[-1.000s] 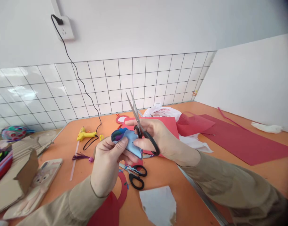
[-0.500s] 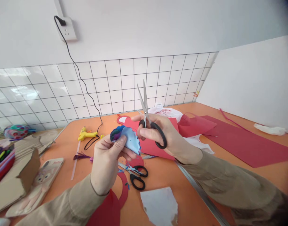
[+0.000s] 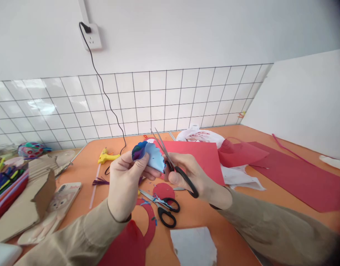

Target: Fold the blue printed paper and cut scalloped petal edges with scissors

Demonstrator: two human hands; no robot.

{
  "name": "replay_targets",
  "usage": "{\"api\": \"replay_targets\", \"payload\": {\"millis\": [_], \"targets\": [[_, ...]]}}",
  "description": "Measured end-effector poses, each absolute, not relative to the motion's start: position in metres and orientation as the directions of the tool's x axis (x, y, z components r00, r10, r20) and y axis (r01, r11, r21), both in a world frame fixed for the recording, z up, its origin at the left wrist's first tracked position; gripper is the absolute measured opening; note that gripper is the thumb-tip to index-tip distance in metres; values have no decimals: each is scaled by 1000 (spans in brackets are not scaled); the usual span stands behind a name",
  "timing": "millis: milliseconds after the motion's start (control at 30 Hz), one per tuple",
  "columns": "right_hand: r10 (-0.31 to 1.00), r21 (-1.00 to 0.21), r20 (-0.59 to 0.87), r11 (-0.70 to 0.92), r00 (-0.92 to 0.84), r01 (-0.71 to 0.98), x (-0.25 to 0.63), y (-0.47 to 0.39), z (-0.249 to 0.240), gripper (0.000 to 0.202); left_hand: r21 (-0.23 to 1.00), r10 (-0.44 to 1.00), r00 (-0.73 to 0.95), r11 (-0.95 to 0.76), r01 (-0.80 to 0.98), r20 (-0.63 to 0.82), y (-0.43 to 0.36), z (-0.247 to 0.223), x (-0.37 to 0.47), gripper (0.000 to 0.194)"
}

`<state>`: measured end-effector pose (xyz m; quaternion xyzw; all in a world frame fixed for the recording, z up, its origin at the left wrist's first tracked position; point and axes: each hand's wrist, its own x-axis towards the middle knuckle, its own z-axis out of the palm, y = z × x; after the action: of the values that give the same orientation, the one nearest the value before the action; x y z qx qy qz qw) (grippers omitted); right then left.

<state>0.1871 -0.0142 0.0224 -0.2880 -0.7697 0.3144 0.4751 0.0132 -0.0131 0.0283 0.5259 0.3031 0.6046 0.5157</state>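
Note:
My left hand [image 3: 125, 181] pinches a folded piece of material [image 3: 154, 157], light blue on one face and dark blue-purple on the other, with a scalloped edge. Black-handled scissors [image 3: 164, 147] are in my right hand [image 3: 190, 171], fingers through the loops. Their blades are slightly apart and point up and to the left, beside the right edge of the blue piece. Whether the blades touch it I cannot tell. Below my hands, a second pair of black-handled scissors [image 3: 167, 213] lies on the orange table [image 3: 228, 229], with blue scraps on it.
Red sheets [image 3: 297, 177] spread over the right side, near a white plastic bag [image 3: 200, 135]. At left are a yellow glue gun [image 3: 107, 157] with a cord, a phone [image 3: 63, 201] and cardboard [image 3: 17, 207]. A red circle [image 3: 164, 191] and white scrap [image 3: 194, 245] lie in front.
The scissors in my right hand have come down and tipped left, close to the blue piece, and their blades have closed somewhat. The camera view has shifted slightly left.

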Motion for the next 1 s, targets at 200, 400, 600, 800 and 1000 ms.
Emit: {"api": "replay_targets", "payload": {"millis": [200, 400, 600, 800, 1000], "targets": [[797, -815, 487, 562, -357, 143, 184, -15, 18, 54, 909, 933, 42, -338, -244, 358, -12, 32, 12, 21], [783, -787, 524, 595, -334, 160, 181, -16, 18, 53, 911, 932, 36, -343, -227, 360, -9, 31, 13, 19], [788, -799, 516, 584, -336, 143, 178, -17, 19, 51, 916, 934, 35, -342, -209, 356, -8, 30, 13, 21], [789, -810, 513, 575, -337, 114, 177, -18, 21, 45, 920, 935, 51, -334, -207, 351, -8, 29, 13, 21], [809, -835, 480, 540, -339, 108, 177, -19, 22, 41, 923, 939, 37, -328, -201, 341, -9, 31, 14, 23]]}}
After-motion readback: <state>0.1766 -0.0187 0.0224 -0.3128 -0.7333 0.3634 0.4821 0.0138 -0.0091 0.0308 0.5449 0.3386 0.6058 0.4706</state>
